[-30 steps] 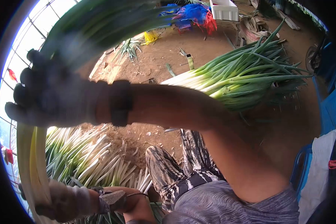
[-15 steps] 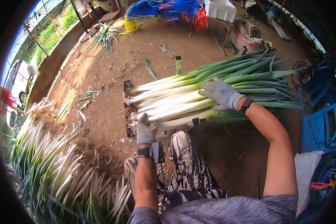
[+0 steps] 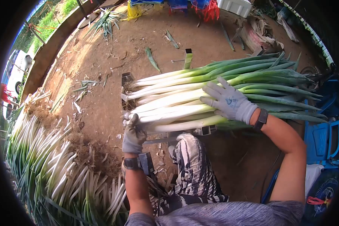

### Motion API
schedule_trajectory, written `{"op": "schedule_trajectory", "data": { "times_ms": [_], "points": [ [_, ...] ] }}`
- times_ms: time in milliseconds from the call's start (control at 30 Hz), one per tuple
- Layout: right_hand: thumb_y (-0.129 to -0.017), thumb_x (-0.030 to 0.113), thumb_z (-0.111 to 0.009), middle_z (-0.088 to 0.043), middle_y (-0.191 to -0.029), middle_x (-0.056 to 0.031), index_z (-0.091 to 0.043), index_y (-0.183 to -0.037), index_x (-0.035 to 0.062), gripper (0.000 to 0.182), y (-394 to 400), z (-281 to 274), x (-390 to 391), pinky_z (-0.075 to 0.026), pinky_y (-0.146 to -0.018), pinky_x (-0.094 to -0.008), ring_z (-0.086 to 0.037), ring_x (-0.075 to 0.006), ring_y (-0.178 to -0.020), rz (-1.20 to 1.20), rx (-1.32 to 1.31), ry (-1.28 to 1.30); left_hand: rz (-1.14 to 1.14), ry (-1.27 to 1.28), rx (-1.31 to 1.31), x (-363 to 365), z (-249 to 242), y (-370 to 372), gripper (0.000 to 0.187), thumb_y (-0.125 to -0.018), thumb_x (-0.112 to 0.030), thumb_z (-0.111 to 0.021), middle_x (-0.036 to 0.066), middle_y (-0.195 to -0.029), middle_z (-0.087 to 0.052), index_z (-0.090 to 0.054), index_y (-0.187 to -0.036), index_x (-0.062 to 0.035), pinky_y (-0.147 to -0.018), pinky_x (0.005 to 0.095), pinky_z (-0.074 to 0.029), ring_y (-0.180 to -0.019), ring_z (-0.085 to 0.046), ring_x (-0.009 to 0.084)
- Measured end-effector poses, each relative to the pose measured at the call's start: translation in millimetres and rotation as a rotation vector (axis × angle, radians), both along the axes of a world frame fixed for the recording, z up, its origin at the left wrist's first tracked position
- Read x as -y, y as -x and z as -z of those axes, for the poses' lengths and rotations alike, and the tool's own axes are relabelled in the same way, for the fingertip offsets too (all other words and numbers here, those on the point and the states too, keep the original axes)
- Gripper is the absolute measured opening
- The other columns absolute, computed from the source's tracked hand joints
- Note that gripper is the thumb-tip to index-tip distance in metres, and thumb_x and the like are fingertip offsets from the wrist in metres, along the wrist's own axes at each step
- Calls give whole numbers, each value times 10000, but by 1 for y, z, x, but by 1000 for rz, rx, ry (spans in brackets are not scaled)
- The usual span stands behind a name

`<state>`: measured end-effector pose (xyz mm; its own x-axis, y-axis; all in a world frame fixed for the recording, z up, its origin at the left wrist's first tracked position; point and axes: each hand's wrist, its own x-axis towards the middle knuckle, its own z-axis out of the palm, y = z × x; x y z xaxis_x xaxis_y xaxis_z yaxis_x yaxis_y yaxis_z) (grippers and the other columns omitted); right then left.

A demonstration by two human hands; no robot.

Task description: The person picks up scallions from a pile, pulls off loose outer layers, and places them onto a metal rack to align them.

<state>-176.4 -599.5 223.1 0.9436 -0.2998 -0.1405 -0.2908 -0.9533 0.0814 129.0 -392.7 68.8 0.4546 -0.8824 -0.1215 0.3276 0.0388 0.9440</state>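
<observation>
A thick bundle of green onions point(image 3: 169, 98) lies across a metal frame point(image 3: 188, 59), its white root ends to the left and green leaves to the right. My right hand point(image 3: 228, 100), in a light grey glove, rests flat on top of the stalks with its fingers spread. At the lower left corner of the bundle, my left hand point(image 3: 133, 135), also gloved, has its fingers bent against the root end of the nearest stalk; whether they grip it cannot be made out. Both wrists wear dark bands.
A large heap of green onions point(image 3: 64, 165) covers the lower left ground. A blue plastic chair point(image 3: 322, 139) and a wheel point(image 3: 326, 192) stand at the right. At the back are a white box point(image 3: 235, 6), a sack point(image 3: 258, 35) and loose leaves point(image 3: 105, 22).
The view has shifted slightly. My left hand has moved a little left and down toward the root ends. My right hand still lies spread on the stalks.
</observation>
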Motion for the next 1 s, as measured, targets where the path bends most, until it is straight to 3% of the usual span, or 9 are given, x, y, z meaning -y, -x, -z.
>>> {"op": "schedule_trajectory", "data": {
  "times_ms": [133, 267, 433, 533, 567, 667, 800, 833, 1000],
  "points": [
    [-710, 196, -632, -516, -1250, -120, -562, -1080, 52, 403, 38, 8, -23, -316, -1062, -464, -470, -283, -1200, 55, 214, 332, -93, -64, -714, -3, -26, 7, 337, -989, -212, -433, 140, -1169, -554, -448, -1258, -10, -860, 345, -553, -1016, -600, 247],
    [-697, 262, -701, -517, -1125, -73, -566, -1107, 90, 464, 73, -10, -34, -371, -958, -422, -470, -264, -1096, 324, 178, 464, -95, -210, -490, -17, -48, 17, 456, -973, -372, -454, 168, -1169, -569, -444, -1261, -19, -816, 379, -550, -1019, -612, 270],
    [-680, 266, -720, -488, -936, -52, -560, -1147, 94, 523, 87, -8, -35, -402, -816, -387, -484, -237, -913, 353, 124, 466, -146, -93, -208, -4, -92, 37, 448, -948, -237, -546, 171, -1221, -558, -436, -1306, 8, -847, 349, -523, -1053, -607, 256],
    [-672, 243, -703, -495, -921, -56, -564, -1144, 84, 517, 82, -1, -21, -413, -804, -376, -495, -235, -886, 291, 144, 516, 30, 50, 384, 29, -76, 35, 457, -908, -198, -602, 159, -1230, -562, -462, -1297, -2, -921, 341, -476, -1113, -573, 268],
    [-671, 230, -696, -498, -913, -57, -565, -1142, 81, 511, 80, 1, -16, -418, -798, -373, -498, -235, -876, 268, 147, 543, 126, 29, 921, 32, -81, 29, 483, -842, -161, -659, 156, -1243, -557, -496, -1275, -22, -973, 343, -429, -1161, -535, 303],
    [-667, 170, -669, -504, -900, -57, -574, -1138, 83, 488, 80, 7, -8, -431, -786, -377, -508, -238, -850, 266, 138, 562, 211, 73, 1281, 35, -85, 42, 530, -770, -129, -684, 173, -1322, -484, -508, -1264, -52, -1004, 399, -405, -1200, -478, 362],
    [-680, 126, -646, -548, -972, -61, -581, -1148, 107, 472, 83, -16, 11, -444, -795, -385, -543, -244, -889, 175, 112, 362, 195, 106, 1533, 53, -56, 26, 612, -800, -202, -658, 190, -1379, -412, -424, -1351, -72, -1084, 451, -294, -1303, -354, 364],
    [-680, 119, -644, -558, -1098, -83, -572, -1166, 108, 491, 81, -27, 12, -436, -877, -393, -541, -261, -1015, 224, 36, 290, 218, 68, 1582, 61, -53, 20, 673, -835, -315, -621, 188, -1411, -377, -353, -1407, -83, -1121, 460, -216, -1336, -304, 368],
    [-742, 160, -593, -515, -1243, -116, -558, -1159, 72, 428, 65, -14, 10, -350, -1036, -406, -467, -278, -1188, 161, 54, 318, 272, -114, 1506, 84, -48, 11, 814, -830, -492, -571, 195, -1473, -287, -249, -1458, -85, -1150, 444, -132, -1382, -227, 357]
  ]
}}
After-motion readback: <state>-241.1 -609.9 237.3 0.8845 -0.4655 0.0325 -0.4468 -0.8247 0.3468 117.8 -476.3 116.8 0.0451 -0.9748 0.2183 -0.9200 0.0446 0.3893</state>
